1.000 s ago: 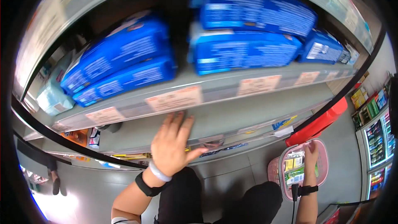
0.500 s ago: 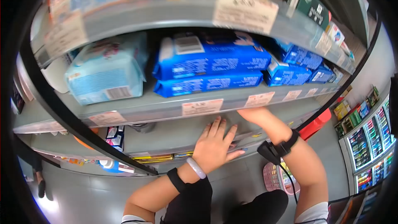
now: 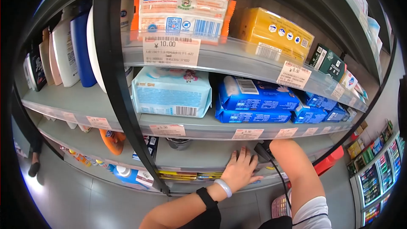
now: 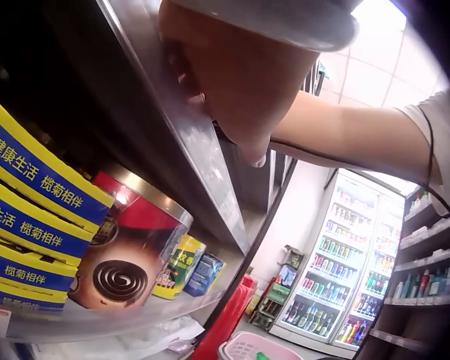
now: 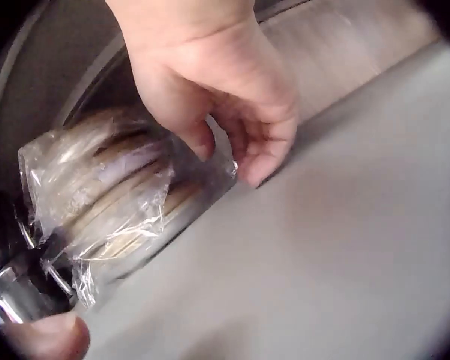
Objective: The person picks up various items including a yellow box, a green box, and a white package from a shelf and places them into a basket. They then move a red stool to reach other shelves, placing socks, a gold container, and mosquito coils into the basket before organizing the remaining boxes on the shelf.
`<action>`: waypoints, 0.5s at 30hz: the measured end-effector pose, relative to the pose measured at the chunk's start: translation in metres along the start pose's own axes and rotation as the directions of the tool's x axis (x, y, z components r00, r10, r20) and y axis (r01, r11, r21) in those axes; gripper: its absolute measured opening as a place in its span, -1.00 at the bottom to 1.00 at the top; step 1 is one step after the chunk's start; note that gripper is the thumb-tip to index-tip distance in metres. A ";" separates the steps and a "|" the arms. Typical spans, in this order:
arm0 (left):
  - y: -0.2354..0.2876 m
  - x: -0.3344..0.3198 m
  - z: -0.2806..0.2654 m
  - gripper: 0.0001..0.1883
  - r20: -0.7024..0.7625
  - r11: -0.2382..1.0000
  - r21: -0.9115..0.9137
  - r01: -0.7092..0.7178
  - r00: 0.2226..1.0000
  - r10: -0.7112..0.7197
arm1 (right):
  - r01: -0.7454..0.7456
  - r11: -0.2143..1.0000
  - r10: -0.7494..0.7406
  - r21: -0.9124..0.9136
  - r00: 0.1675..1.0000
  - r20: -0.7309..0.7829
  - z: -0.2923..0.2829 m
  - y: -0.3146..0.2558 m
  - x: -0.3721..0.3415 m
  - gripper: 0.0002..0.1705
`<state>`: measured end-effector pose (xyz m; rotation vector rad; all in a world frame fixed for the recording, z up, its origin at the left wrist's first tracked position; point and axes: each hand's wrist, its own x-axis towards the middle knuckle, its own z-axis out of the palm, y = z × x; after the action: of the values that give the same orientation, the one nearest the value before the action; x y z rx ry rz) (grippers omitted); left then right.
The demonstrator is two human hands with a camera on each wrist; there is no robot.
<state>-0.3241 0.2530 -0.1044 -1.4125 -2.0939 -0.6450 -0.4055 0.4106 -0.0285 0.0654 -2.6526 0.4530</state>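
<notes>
Under the shelf of blue wipes packs, my left hand (image 3: 239,173) rests on the lower shelf (image 3: 203,150), fingers spread toward its back. In the head view the upper shelf hides my right hand, with only the forearm (image 3: 292,161) in sight. The right wrist view shows the right hand (image 5: 217,97) reaching down, fingers loosely curled and thumb apart from them. Its fingertips are right at the edge of a stack of round things in clear plastic wrap (image 5: 112,187). Another fingertip (image 5: 56,337) shows at the lower left.
Above lie blue wipes packs (image 3: 258,93), a light blue pack (image 3: 171,91), an orange-edged pack (image 3: 182,15) and a yellow pack (image 3: 275,32). A black post (image 3: 123,85) crosses the shelves. Below are yellow-blue boxes (image 4: 37,195) and a red tin (image 4: 127,247). A pink basket (image 3: 280,205) stands on the floor.
My right hand has left the pink basket and gone in under the shelf. The left hand stays on the lower shelf while the view has shifted left and up.
</notes>
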 end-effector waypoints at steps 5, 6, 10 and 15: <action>0.001 0.002 -0.003 -0.29 -0.003 1.000 -0.017 -0.002 1.000 0.002 | -0.133 0.990 0.127 0.041 0.984 0.124 -0.002 0.016 -0.011 -0.77; 0.001 0.002 -0.004 -0.28 0.004 1.000 -0.028 -0.003 1.000 0.003 | -0.168 0.985 0.159 0.047 0.976 0.148 -0.004 0.020 -0.015 -0.77; 0.001 0.003 -0.010 -0.28 0.021 0.997 -0.068 -0.022 1.000 0.023 | -0.300 0.952 0.281 0.055 0.933 0.227 -0.021 0.038 -0.032 -0.77; 0.002 0.001 -0.020 -0.40 -0.023 0.950 -0.312 0.013 1.000 -0.021 | -0.454 0.889 0.410 0.065 0.850 0.332 -0.040 0.056 -0.057 -0.77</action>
<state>-0.3191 0.2418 -0.0882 -1.5425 -2.0513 -1.0332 -0.3443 0.4752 -0.0368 -0.4710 -2.9378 0.8402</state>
